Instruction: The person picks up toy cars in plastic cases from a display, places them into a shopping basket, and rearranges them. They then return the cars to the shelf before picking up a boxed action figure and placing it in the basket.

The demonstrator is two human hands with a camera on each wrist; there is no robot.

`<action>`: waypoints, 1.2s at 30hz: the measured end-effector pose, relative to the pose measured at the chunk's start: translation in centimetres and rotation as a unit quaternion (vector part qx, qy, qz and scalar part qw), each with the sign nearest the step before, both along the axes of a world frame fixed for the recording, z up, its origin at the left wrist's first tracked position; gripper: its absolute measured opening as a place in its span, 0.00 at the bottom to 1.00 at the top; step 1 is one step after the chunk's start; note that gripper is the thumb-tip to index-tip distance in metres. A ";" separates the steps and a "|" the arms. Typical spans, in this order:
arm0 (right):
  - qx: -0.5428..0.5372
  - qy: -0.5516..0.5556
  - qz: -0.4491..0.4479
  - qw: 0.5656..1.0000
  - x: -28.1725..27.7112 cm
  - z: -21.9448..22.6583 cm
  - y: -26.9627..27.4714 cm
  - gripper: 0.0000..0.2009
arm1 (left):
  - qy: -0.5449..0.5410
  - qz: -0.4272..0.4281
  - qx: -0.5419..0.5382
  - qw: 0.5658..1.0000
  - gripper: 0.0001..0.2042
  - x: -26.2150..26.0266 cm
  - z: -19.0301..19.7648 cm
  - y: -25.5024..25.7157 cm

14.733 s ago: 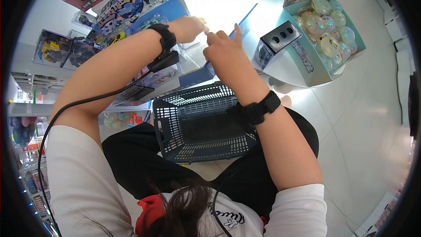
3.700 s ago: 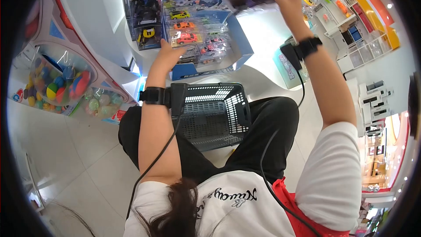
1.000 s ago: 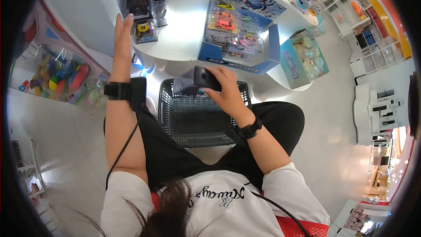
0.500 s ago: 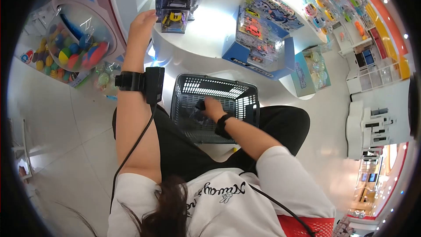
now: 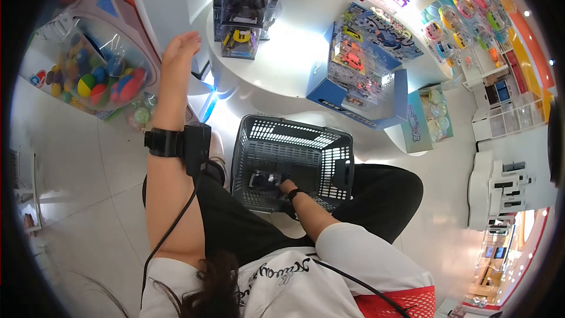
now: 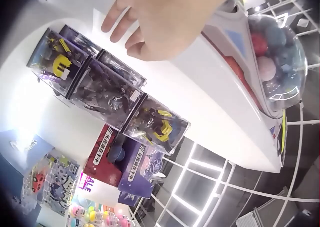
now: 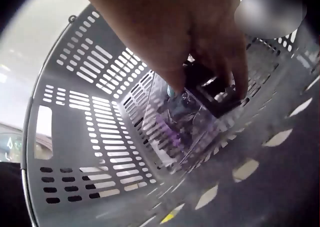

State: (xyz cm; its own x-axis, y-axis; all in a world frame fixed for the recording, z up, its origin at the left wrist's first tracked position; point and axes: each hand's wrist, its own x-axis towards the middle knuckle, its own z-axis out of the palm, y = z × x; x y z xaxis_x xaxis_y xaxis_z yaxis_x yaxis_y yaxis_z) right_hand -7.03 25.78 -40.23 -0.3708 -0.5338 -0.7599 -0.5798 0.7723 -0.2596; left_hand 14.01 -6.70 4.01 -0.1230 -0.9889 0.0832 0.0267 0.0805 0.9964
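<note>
Down inside the dark grey shopping basket (image 5: 294, 123), my right hand (image 5: 288, 187) holds a clear toy box (image 5: 263, 180) by its black end. The right wrist view shows the fingers and thumb of the right hand (image 7: 185, 32) around that end, with a purple and dark figure visible through the box's plastic (image 7: 175, 122). My left hand (image 5: 179, 50) is raised, holding nothing, its fingers loosely bent. It is beside a stack of clear boxes (image 5: 242, 9) with black and yellow toy figures; in the left wrist view the left hand (image 6: 162, 22) appears above these boxes (image 6: 107, 94).
A blue display box (image 5: 353, 115) of toy cars stands on the white curved counter (image 5: 259, 79). Beyond it is a teal box (image 5: 419, 123) of clear balls. A bin of colourful balls (image 5: 97, 76) stands at left. My knees flank the basket.
The right hand has carried the clear toy box from above the counter down into the basket. The left hand has come away from the stacked boxes. The head view has shifted.
</note>
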 end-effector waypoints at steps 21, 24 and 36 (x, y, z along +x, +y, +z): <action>-0.631 -0.243 0.065 0.733 -1.2 37.9 -26.5 0.31 | 0.005 -0.014 -0.151 0.988 0.34 -3.9 -3.5 -4.6; -0.642 -0.223 0.006 0.733 -1.1 41.2 -30.4 0.39 | -0.064 -0.057 -0.189 0.978 0.39 -5.7 -4.4 -4.6; -0.682 -0.128 -0.065 0.717 -1.2 37.5 -36.3 0.44 | -0.140 -0.093 -0.140 0.976 0.45 -6.8 -4.2 -5.8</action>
State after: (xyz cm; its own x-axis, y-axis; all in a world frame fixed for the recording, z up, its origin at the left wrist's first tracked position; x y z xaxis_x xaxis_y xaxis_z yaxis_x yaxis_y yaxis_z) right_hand -8.24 -10.53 -2.70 -0.4258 -0.8185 0.3857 -0.3251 -0.2594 -0.9094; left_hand 7.17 -12.46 -0.21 -0.3556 -0.8902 0.2849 -0.2023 0.3709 0.9064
